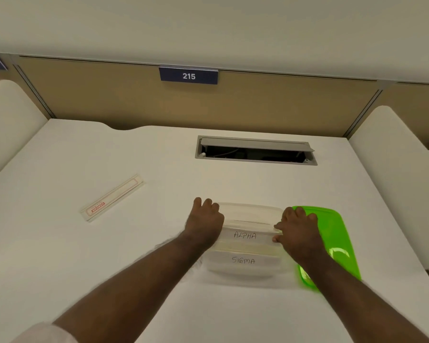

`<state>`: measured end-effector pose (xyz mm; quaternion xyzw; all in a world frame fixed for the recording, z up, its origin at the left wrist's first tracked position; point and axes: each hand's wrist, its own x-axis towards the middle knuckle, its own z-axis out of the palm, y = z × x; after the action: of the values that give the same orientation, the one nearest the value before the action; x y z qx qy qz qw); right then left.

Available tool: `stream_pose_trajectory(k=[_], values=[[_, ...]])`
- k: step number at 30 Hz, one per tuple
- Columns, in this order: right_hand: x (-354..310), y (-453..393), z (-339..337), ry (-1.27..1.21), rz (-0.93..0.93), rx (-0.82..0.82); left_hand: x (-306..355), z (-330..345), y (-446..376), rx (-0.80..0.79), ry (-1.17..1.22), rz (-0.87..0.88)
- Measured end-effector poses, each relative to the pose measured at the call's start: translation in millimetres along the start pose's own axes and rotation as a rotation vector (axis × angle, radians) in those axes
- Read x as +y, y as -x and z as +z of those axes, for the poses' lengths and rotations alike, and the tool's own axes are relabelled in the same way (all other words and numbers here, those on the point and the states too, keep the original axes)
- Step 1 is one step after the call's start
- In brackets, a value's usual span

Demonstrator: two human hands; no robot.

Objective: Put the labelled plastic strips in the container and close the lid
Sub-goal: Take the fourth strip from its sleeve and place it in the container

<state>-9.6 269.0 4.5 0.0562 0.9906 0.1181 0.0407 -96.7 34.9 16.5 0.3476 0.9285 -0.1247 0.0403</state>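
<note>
Two bare forearms reach out over a smooth, matte white counter (60,243), a bit of white sleeve (42,332) showing at the near left. Between the hands sits a clear, soft-cornered plastic container (245,273), oblong, its long axis running left to right. Inside it lie flat white strips, also lengthwise left to right: the nearer strip (243,260) reads SIGMA in handwriting, the next strip (245,235) reads ALPHA, both upright to the person. The left hand (204,219) rests on the container's left end, fingers (203,203) curled loosely over the rim. The right hand (299,227) is at the right end, thumb and fingers pinched lightly on the ALPHA strip's edge. Under the right wrist and just beside the container lies a glossy, translucent lime-green lid (337,233), a rounded rectangle, flat on the counter. Farther off to the left, well apart, a long clear ruler-like sleeve (112,198) with red print lies diagonally. Beyond, a grey metal cable hatch (255,150) stands open, and a tan partition carries a dark plate (188,76) numbered 215.
</note>
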Motion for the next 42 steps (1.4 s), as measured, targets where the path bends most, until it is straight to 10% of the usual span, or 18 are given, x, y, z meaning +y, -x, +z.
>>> stream_pose_trajectory(k=[14, 21, 26, 42], values=[[-30.2, -11.3, 14.3, 0.229, -0.05, -0.101, 15.0, 15.3, -4.6, -0.077, -0.107, 0.001], [-29.9, -13.3, 1.8, 0.081, -0.023, 0.058, 6.4, 22.2, 2.1, 0.253, 0.139, 0.079], [-33.6, -23.0, -16.7, -0.12, -0.006, 0.258, -20.8, 12.1, 14.5, 0.488, 0.285, -0.103], [-166.6, -90.3, -54.0, -0.345, -0.266, 0.061, -153.1, 77.5, 75.6, 0.218, 0.303, -0.642]])
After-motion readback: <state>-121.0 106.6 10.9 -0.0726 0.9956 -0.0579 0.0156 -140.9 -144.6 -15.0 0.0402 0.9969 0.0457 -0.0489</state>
